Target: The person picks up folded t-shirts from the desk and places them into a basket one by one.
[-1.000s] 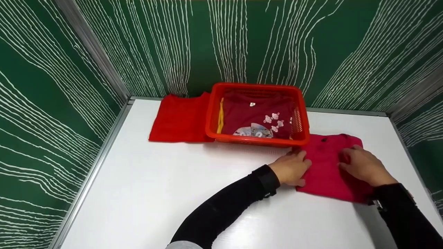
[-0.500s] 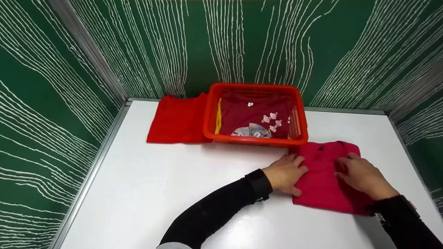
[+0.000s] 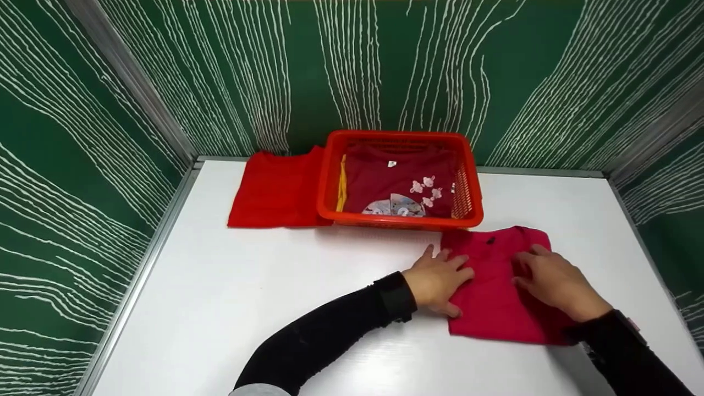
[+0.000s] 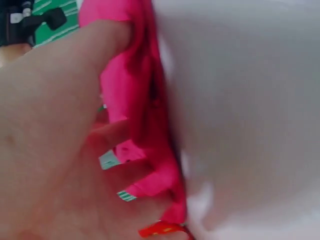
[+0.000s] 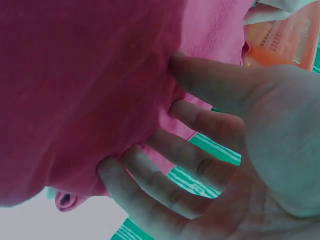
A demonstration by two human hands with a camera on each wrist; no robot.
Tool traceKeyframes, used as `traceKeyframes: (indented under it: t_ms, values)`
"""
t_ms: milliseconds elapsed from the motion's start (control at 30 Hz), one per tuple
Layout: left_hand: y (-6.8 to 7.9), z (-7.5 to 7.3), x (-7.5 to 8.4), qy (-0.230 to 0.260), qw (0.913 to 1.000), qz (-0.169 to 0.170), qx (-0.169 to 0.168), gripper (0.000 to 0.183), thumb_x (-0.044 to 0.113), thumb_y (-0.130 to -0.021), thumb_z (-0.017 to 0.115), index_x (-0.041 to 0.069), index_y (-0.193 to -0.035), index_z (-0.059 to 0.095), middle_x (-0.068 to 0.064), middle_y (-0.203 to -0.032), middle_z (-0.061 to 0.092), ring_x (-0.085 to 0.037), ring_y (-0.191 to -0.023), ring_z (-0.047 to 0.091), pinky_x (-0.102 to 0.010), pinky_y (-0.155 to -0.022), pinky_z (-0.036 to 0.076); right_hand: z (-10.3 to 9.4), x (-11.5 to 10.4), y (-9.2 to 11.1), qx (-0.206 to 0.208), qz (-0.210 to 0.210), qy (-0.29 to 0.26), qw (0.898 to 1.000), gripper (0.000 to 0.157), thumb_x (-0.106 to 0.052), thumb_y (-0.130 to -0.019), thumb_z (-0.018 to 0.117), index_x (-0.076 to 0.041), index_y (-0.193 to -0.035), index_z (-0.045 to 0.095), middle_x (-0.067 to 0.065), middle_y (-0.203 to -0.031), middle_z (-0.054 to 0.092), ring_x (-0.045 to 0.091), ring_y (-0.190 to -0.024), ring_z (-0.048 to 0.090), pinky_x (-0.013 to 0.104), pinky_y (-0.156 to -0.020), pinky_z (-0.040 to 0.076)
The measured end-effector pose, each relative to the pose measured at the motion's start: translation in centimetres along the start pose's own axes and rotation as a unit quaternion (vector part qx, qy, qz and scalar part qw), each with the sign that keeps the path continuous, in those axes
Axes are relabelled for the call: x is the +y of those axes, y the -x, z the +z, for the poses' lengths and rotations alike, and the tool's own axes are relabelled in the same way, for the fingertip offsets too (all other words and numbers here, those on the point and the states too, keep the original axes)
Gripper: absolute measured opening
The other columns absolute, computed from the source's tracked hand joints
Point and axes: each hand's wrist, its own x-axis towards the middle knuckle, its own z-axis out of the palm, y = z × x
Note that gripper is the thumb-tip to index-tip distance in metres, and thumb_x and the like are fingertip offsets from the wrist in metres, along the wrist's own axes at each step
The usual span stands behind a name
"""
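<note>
A folded pink garment (image 3: 489, 297) lies on the white table, in front of and to the right of the red basket. My left hand (image 3: 437, 280) rests at the garment's left edge with its fingers spread. In the left wrist view, the left thumb (image 4: 112, 37) touches the rim of the pink cloth (image 4: 117, 87). Over the garment's right part, my right hand (image 3: 555, 283) has its fingers bent a little. The right wrist view shows these fingertips (image 5: 107, 167) pressing against the cloth, thumb apart from the fingers.
The red plastic basket (image 3: 399, 221) stands against the green, white-lined wall (image 3: 302, 66). A maroon shirt (image 3: 371, 170) with printed flowers and some yellow cloth (image 3: 342, 184) lie inside it. Left of the basket lies a folded red garment (image 3: 275, 190), touching or just under its side.
Both hands have drawn the pink garment toward me and a little left. It now sits lower, with more of its upper left corner showing by the basket. The left hand's fingers have spread wider.
</note>
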Motion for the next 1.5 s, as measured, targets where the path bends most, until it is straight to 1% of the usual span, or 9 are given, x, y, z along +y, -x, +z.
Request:
traceKeyframes:
  t_ms: [100,300,467,567,633,800,1000,1300,1500]
  values:
    - [1.2,-0.1,-0.8,0.012,0.9999,-0.009,-0.001,0.080,0.072,-0.095,0.074,0.040,-0.162,0.045,0.007,-0.180,0.033,-0.031,-0.166,0.037,-0.057,-0.137,0.028,0.3,-1.1,-0.4,-0.003,-0.003,-0.003,1.000,0.049,-0.016,-0.091,0.088,0.007,-0.131,0.070,0.034,-0.124,0.064,0.045,-0.099,0.069,0.065,-0.084,0.062]
    - [3.1,0.3,-3.0,0.040,0.9988,-0.022,0.018,0.061,0.061,-0.103,0.070,0.036,-0.156,0.056,0.004,-0.175,0.043,-0.034,-0.163,0.044,-0.062,-0.135,0.031,0.8,-3.5,-1.6,0.001,-0.019,-0.007,1.000,0.047,-0.021,-0.091,0.089,0.002,-0.129,0.073,0.022,-0.113,0.062,0.033,-0.089,0.065,0.058,-0.079,0.061]
    - [4.5,0.7,-5.0,0.030,0.9984,-0.037,0.031,0.051,0.053,-0.106,0.070,0.034,-0.152,0.062,0.001,-0.164,0.054,-0.033,-0.154,0.054,-0.062,-0.133,0.035,1.2,-6.1,-2.7,0.002,-0.032,-0.017,0.999,0.045,-0.025,-0.093,0.089,0.000,-0.128,0.074,0.017,-0.110,0.061,0.030,-0.090,0.062,0.056,-0.080,0.060]
    - [5.5,1.0,-6.2,0.019,0.9976,-0.046,0.048,0.047,0.051,-0.105,0.072,0.031,-0.147,0.067,0.000,-0.155,0.061,-0.030,-0.146,0.062,-0.061,-0.131,0.038,1.6,-7.8,-3.5,-0.004,-0.033,-0.026,0.999,0.045,-0.028,-0.096,0.086,-0.001,-0.130,0.073,0.019,-0.116,0.064,0.032,-0.095,0.065,0.058,-0.085,0.061]
    - [6.2,1.2,-7.0,0.019,0.9967,-0.050,0.060,0.044,0.049,-0.105,0.072,0.028,-0.144,0.070,-0.001,-0.150,0.064,-0.028,-0.141,0.065,-0.062,-0.130,0.038,1.9,-8.8,-3.9,-0.009,-0.031,-0.028,0.999,0.047,-0.029,-0.098,0.085,-0.001,-0.133,0.072,0.025,-0.126,0.066,0.040,-0.106,0.068,0.063,-0.091,0.061]
    - [8.0,2.0,-8.3,0.028,0.9943,-0.063,0.082,0.040,0.047,-0.104,0.074,0.025,-0.138,0.072,-0.003,-0.149,0.065,-0.028,-0.139,0.065,-0.065,-0.130,0.038,2.7,-10.6,-4.6,0.001,-0.037,-0.030,0.999,0.049,-0.029,-0.099,0.084,-0.001,-0.136,0.071,0.031,-0.138,0.064,0.048,-0.117,0.068,0.068,-0.099,0.060]
    - [9.4,2.4,-9.2,0.047,0.9927,-0.073,0.084,0.034,0.043,-0.103,0.077,0.024,-0.131,0.074,-0.003,-0.152,0.064,-0.028,-0.139,0.065,-0.066,-0.130,0.037,3.5,-12.0,-4.8,0.027,-0.059,-0.026,0.998,0.051,-0.028,-0.098,0.085,0.003,-0.137,0.071,0.036,-0.144,0.063,0.056,-0.130,0.064,0.069,-0.106,0.056]
    - [10.1,2.3,-9.4,0.060,0.9923,-0.083,0.069,0.032,0.042,-0.100,0.081,0.024,-0.127,0.074,-0.003,-0.145,0.065,-0.033,-0.134,0.064,-0.062,-0.129,0.039,3.9,-12.9,-4.9,0.033,-0.061,-0.040,0.997,0.050,-0.029,-0.097,0.086,0.000,-0.136,0.072,0.031,-0.138,0.065,0.046,-0.115,0.068,0.063,-0.100,0.061]
    - [10.4,2.4,-10.2,0.101,0.9901,-0.082,0.053,0.031,0.041,-0.105,0.074,0.025,-0.132,0.074,-0.001,-0.158,0.060,-0.029,-0.147,0.056,-0.058,-0.134,0.034,3.7,-12.5,-5.1,0.027,-0.067,-0.061,0.996,0.046,-0.028,-0.098,0.086,-0.001,-0.133,0.074,0.023,-0.128,0.067,0.036,-0.105,0.066,0.059,-0.097,0.061]
